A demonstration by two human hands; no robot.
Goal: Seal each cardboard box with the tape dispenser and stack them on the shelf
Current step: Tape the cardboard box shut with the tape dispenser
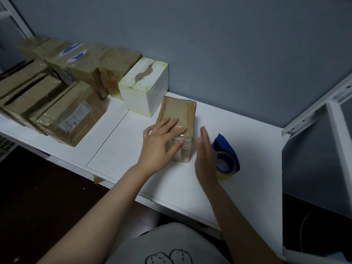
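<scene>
Since the small cardboard box lies with its long axis running away from the person, near end towards the body and far end close by the corner of a white box, any pick-up has to come in from its two long sides. It sits on the white shelf, a little right of the middle, with glossy tape showing over its near end and along its top.

The left hand lies flat on the near half of the top, fingers straight and spread, thumb reaching down over the taped near end; it presses rather than grips. The right hand is open too, fingers straight and together, turned edge-on just beside the box's right side and holding nothing. Whether it touches the cardboard I cannot tell.

Just beyond that hand, to its right, lies the tape dispenser, blue with a yellow roll. My guess is that the seal is being smoothed down. Sealed brown boxes are stacked at the far left, so the left hand is on the stack's side.
</scene>
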